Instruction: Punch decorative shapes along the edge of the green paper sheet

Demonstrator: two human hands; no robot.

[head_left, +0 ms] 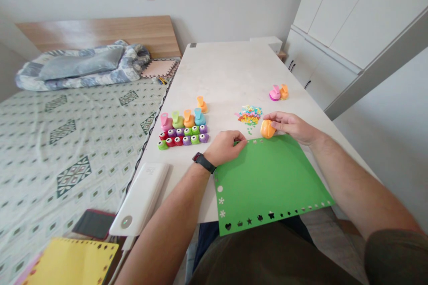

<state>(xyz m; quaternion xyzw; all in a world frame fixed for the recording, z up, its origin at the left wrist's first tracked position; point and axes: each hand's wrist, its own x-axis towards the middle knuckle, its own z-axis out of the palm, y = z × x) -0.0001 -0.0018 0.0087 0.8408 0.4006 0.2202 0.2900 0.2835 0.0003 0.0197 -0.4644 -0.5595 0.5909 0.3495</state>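
Note:
A green sheet of paper (pixel 270 178) lies at the table's front edge, its near side overhanging. Shaped holes run along its near and left edges, with a few at the far edge. My left hand (pixel 227 146) pinches the sheet's far left corner, fingers closed. At the far edge, my right hand (pixel 290 125) grips an orange craft punch (pixel 267 129) between thumb and fingers. Whether the paper sits inside the punch's slot I cannot tell. Just beyond it is a pile of small coloured paper cutouts (pixel 250 115), with green ones nearest.
Several lever punches (pixel 178 119) and rows of small punches (pixel 183 140) stand left. A pink punch (pixel 274 93) and another orange one (pixel 284 91) stand right. A white laminator-like device (pixel 143 196) lies at the left edge. Yellow punched paper (pixel 73 260) lies lower left, beside a bed (pixel 67 151).

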